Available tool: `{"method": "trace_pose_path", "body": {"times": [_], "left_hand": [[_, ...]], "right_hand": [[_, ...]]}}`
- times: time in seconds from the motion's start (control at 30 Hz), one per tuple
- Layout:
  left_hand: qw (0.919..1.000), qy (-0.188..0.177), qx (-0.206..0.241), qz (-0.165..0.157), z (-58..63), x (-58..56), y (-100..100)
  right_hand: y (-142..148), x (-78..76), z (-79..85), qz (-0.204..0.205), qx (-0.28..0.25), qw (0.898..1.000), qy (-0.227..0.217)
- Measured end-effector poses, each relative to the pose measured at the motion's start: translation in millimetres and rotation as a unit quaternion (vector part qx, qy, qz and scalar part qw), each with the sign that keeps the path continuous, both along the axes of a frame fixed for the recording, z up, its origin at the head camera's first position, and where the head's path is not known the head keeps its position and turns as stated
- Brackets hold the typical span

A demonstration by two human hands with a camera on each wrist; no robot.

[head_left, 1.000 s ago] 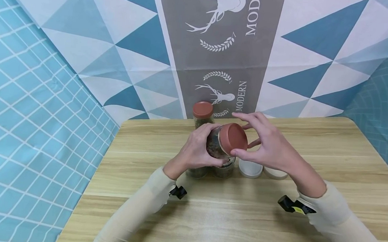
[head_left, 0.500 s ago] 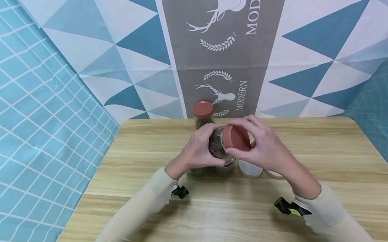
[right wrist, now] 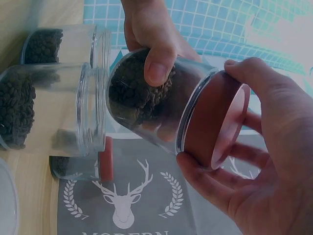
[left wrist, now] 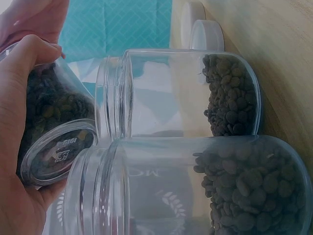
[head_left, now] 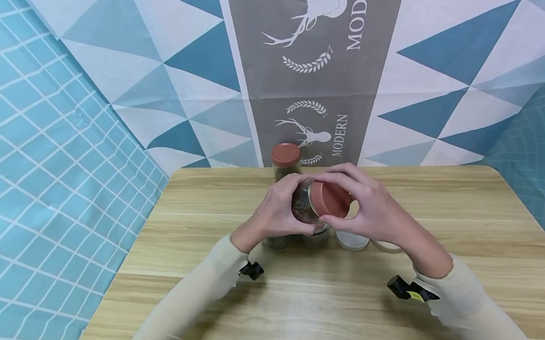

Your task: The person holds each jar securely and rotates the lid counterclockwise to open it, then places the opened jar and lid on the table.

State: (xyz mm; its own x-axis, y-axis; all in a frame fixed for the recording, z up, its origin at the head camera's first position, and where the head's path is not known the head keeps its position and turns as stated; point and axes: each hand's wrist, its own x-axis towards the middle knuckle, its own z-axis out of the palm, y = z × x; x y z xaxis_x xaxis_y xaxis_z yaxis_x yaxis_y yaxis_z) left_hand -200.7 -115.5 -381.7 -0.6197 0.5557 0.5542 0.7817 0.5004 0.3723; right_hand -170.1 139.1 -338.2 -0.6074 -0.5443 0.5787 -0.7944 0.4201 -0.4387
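A glass jar (head_left: 302,204) partly filled with dark, bean-like pieces is held tilted above the table by my left hand (head_left: 272,209), fingers and thumb wrapped round its body. On its mouth sits a reddish-brown lid (head_left: 330,198), which faces right. My right hand (head_left: 375,210) grips that lid by its rim, thumb on one side and fingers on the other, as the right wrist view shows. Below, two lidless glass jars (left wrist: 168,93) with dark round pieces stand side by side. Whether the lid is loose on the jar cannot be told.
Another jar with a reddish-brown lid (head_left: 286,155) stands behind, near the table's back edge. To the right of the lidless jars, a white lid (head_left: 352,241) and a cream lid (head_left: 387,246) lie on the wooden table (head_left: 291,317). Patterned sheets hang behind.
One second ago several right-hand fingers were spread off the lid; they have closed round its rim. The lid's tilt has shifted slightly. My left hand has kept its hold on the jar.
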Motion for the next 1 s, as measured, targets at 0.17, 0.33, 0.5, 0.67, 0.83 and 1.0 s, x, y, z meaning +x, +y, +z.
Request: {"method": "trace_pose_path", "body": {"times": [0.17, 0.33, 0.5, 0.67, 0.83, 1.0], "left_hand": [[1.0, -0.001, 0.002, -0.001, -1.4, -1.0, -1], [1.0, -0.004, 0.006, -0.002, -2.7, -1.5, -1], [1.0, -0.003, 0.004, -0.003, -2.7, -1.6, -1], [1.0, -0.005, 0.007, -0.002, -2.3, -1.0, -1], [0.9999, -0.012, 0.008, 0.003, -2.7, -1.0, -1], [0.9998, -0.018, 0.008, 0.009, -3.4, -1.7, -2]], "right_hand": [[3, -3.7, -1.7, 0.046, 0.023, 0.996, 0.066], [3, -4.9, -2.3, 0.068, 0.027, 0.994, 0.084], [4, -4.6, -2.0, 0.073, 0.026, 0.993, 0.085], [7, -4.1, -1.5, 0.068, 0.031, 0.994, 0.08], [12, -2.4, 0.5, 0.06, 0.033, 0.995, 0.077], [20, -2.6, 1.7, 0.052, 0.029, 0.995, 0.08]]}}
